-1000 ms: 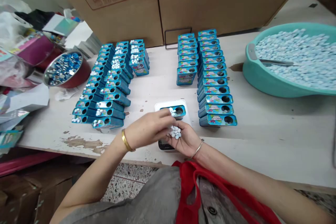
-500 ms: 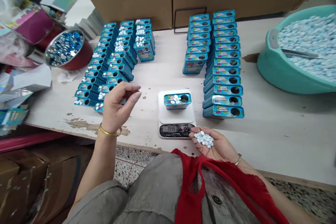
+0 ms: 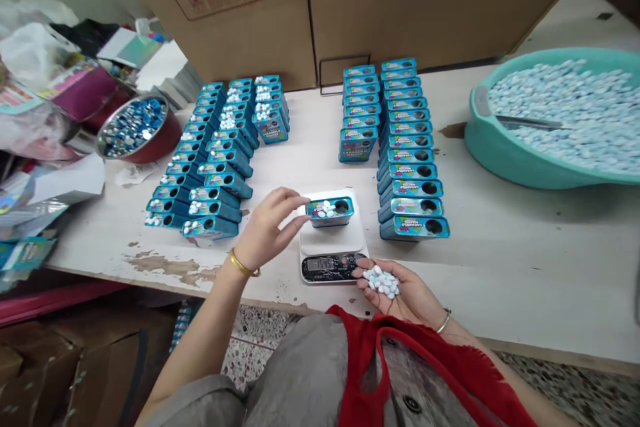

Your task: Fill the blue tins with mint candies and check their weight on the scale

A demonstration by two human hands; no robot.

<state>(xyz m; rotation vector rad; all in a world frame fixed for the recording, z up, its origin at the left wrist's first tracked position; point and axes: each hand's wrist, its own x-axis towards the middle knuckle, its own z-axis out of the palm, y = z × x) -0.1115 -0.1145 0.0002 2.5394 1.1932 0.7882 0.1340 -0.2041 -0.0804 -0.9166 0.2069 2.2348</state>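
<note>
On a white digital scale [image 3: 330, 240] stands a blue candy tin [image 3: 330, 219], with several white candies lying on its top beside a round dark hole. My left hand [image 3: 274, 223] reaches to the tin's left end, thumb and fingers apart on either side of its corner; a firm hold is not visible. Palm up and cupped, my right hand [image 3: 407, 293] carries a heap of pale blue and white candies [image 3: 381, 281] just right of the scale's display. Its fingertips are at the display's right edge.
Rows of blue tins topped with candies [image 3: 227, 163] stand left, and more tins [image 3: 407, 170] without candies on top stand right. A turquoise tub [image 3: 525, 163] of candies with a metal tool sits far right. A metal bowl [image 3: 170, 137] holds shiny blue-and-silver pieces. Cardboard boxes [image 3: 250, 27] line the back.
My left hand has moved right, from beside the left rows to the tin on the scale. My right hand still holds the candies. The camera view has tilted upward.
</note>
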